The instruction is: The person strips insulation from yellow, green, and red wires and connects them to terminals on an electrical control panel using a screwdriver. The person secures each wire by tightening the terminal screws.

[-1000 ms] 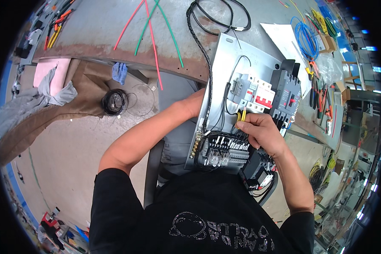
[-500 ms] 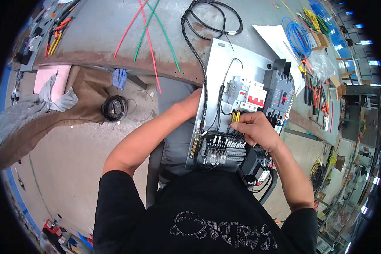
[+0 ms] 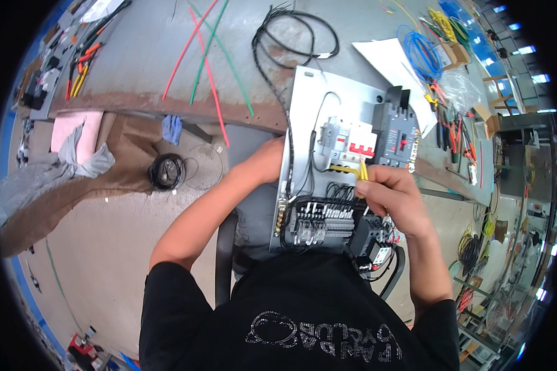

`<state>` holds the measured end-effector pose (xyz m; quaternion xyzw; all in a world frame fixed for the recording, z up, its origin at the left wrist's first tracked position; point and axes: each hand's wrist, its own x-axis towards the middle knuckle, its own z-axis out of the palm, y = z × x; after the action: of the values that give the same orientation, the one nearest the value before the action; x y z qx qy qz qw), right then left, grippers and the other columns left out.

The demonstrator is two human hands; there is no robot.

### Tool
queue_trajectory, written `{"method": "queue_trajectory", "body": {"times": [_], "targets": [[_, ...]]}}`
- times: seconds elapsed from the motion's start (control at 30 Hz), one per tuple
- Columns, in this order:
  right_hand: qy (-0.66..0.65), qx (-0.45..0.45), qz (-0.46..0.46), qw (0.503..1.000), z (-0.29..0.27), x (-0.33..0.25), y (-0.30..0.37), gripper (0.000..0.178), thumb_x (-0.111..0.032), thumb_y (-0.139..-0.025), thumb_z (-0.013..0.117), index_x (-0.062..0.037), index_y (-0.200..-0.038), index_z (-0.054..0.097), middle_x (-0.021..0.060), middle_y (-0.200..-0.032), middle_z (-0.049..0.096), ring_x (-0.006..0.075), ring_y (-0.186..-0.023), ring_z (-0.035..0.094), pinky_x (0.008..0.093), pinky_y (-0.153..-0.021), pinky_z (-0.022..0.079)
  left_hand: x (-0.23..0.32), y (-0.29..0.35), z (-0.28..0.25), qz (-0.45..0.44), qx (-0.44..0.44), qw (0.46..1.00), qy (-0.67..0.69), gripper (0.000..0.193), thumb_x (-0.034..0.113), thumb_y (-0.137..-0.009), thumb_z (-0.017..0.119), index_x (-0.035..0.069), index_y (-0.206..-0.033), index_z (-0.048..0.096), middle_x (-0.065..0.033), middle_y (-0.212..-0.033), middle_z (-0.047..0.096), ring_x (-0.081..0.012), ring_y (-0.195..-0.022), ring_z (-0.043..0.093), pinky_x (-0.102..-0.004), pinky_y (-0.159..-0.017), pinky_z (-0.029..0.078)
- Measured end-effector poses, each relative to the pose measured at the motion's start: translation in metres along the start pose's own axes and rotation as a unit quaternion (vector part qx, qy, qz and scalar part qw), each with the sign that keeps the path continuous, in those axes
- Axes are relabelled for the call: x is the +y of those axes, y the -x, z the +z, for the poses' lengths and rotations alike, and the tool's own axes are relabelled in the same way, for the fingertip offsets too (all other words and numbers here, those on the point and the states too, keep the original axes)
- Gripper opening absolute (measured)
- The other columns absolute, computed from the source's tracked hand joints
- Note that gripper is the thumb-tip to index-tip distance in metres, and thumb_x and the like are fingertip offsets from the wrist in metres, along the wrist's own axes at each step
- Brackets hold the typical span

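Observation:
A metal mounting plate (image 3: 308,93) rests tilted between my lap and the bench edge, fitted with electrical parts. My right hand (image 3: 395,196) is closed, pinching several yellow wires (image 3: 363,170) between thumb and fingers just below the breaker with red levers (image 3: 362,147). One yellow strand runs left from the pinch toward the small grey breaker (image 3: 334,139). At the plate's left edge is my left hand (image 3: 271,159), its fingers hidden behind the plate. A large dark breaker (image 3: 396,139) sits right of the wires; relays and terminal blocks (image 3: 322,224) line the plate's near end.
Red (image 3: 214,102) and green wires (image 3: 205,59) lie across the metal bench (image 3: 136,55). A black cable coil (image 3: 309,31) and white paper (image 3: 390,59) lie beyond the plate. Hand tools (image 3: 455,133) are at the right. Another black coil (image 3: 167,172) sits on the floor.
My right hand has drawn the yellow wires to the right, spreading the bunch so that one strand stretches sideways. The left hand remains at the plate's left edge. The whole view has shifted slightly.

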<state>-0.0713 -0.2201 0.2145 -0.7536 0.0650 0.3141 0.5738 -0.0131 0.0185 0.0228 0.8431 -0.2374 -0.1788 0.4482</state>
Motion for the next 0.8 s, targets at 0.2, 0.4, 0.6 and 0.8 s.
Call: {"method": "queue_trajectory", "body": {"times": [0.2, 0.4, 0.6, 0.8], "targets": [[-0.115, 0.020, -0.112, 0.987, -0.045, -0.063, 0.073, 0.024, -0.015, -0.100, 0.067, 0.0010, -0.083, 0.063, -0.0004, -0.064, 0.053, 0.0035, -0.050, 0.039, 0.0240, -0.046, 0.026, 0.028, 0.064, -0.048, -0.023, 0.038, 0.976, -0.213, 0.020, 0.015, -0.089, 0.071, 0.004, -0.105, 0.075, -0.0183, -0.102, 0.071, -0.0413, -0.098, 0.067, -0.0511, -0.083, 0.055], [-0.152, -0.043, -0.252, 0.955, -0.085, -0.105, 0.131, 0.030, -0.021, -0.098, 0.070, 0.0054, -0.085, 0.062, 0.0056, -0.072, 0.056, 0.0045, -0.045, 0.038, 0.0243, -0.040, 0.024, 0.207, 0.043, -0.093, 0.246, 0.277, 0.929, -0.001, 0.055, 0.013, -0.084, 0.087, 0.001, -0.133, 0.068, -0.0204, -0.126, 0.071, -0.0357, -0.118, 0.069, -0.0412, -0.102, 0.053], [-0.172, -0.067, -0.346, 0.920, -0.117, -0.126, 0.180, 0.030, -0.025, -0.101, 0.068, 0.0043, -0.094, 0.064, 0.0037, -0.075, 0.056, 0.0039, -0.046, 0.038, 0.0230, -0.042, 0.025, 0.354, -0.019, -0.081, 0.418, 0.110, 0.888, 0.155, 0.044, 0.001, -0.095, 0.072, 0.003, -0.139, 0.068, -0.0109, -0.103, 0.075, -0.0182, -0.091, 0.073, -0.0315, -0.081, 0.056], [-0.193, -0.070, -0.393, 0.896, -0.130, -0.098, 0.188, 0.028, -0.024, -0.105, 0.064, 0.0034, -0.098, 0.065, 0.0015, -0.074, 0.053, 0.0036, -0.047, 0.040, 0.0222, -0.043, 0.027, 0.397, -0.023, -0.083, 0.516, 0.215, 0.826, -0.067, 0.032, -0.002, -0.091, 0.074, 0.002, -0.123, 0.075, -0.0116, -0.084, 0.071, -0.0255, -0.072, 0.070, -0.0336, -0.061, 0.053]]}}
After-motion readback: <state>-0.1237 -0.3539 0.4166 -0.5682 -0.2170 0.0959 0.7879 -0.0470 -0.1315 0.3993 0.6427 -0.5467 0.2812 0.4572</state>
